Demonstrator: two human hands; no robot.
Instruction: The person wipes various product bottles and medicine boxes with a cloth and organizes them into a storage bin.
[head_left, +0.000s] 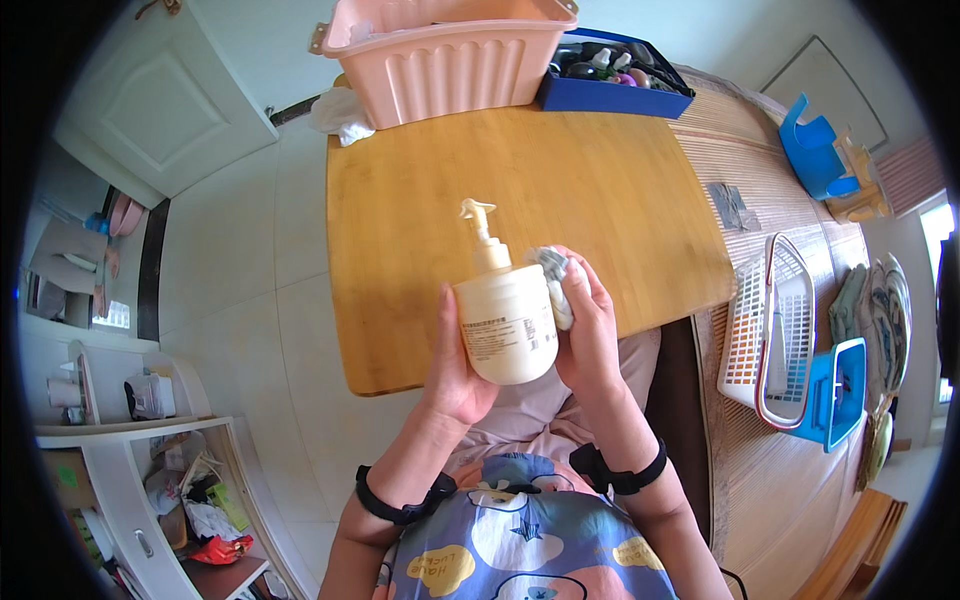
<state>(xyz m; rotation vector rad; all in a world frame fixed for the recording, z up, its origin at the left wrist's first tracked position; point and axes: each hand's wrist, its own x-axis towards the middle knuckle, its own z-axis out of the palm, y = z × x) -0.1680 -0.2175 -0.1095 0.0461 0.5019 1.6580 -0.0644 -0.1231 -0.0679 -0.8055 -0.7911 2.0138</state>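
Observation:
A cream pump bottle (510, 330) bearing printed writing is held upright above the near edge of the wooden table (517, 180). My left hand (457, 375) supports its left side and lower part, thumb pointing up. My right hand (589, 322) grips a crumpled white and grey cloth (556, 281) against the bottle's right side. The pump nozzle (478, 214) on top points up and away from me. The fingers behind the bottle are hidden.
A pink plastic bin (457, 79) and a blue box (615, 101) of assorted items stand at the table's far edge. White plastic (349, 116) lies beside the bin. Right are a white basket (742, 345) and blue basket (836, 394). Another person (71, 259) shows at far left.

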